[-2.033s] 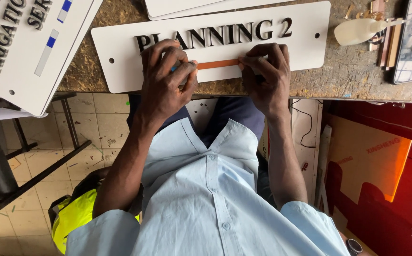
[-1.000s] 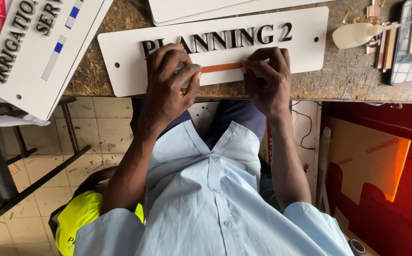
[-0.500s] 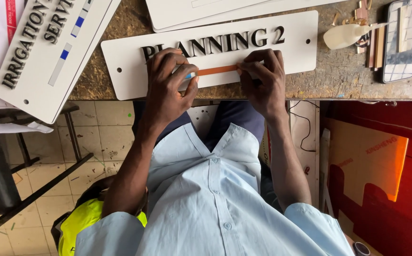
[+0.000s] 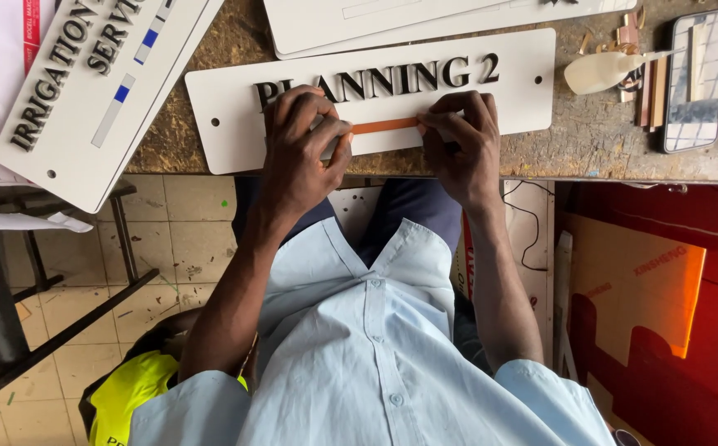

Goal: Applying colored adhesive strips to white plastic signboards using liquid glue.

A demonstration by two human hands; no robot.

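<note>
A long white sign plate (image 4: 210, 99) with raised dark letters lies on the chipboard bench (image 4: 590, 140). Under the letters sits a thin orange strip (image 4: 385, 125). My left hand (image 4: 301, 149) pinches the strip's left end against the plate, fingers curled. Over at the strip's right end, my right hand (image 4: 458, 140) presses it down with the fingertips. Both hands rest on the plate near the bench's front edge.
A second white lettered sign (image 4: 86, 91) with blue marks overhangs the bench at left. More white plates (image 4: 425, 21) lie behind. A squeeze bottle (image 4: 599, 73) and a flat mirror-like panel (image 4: 698, 78) sit at right. Orange acrylic sheets (image 4: 656, 289) stand below right.
The view has drifted slightly, so the bench sits a little lower in frame. Both hands stay on the orange strip's ends with only small finger shifts.
</note>
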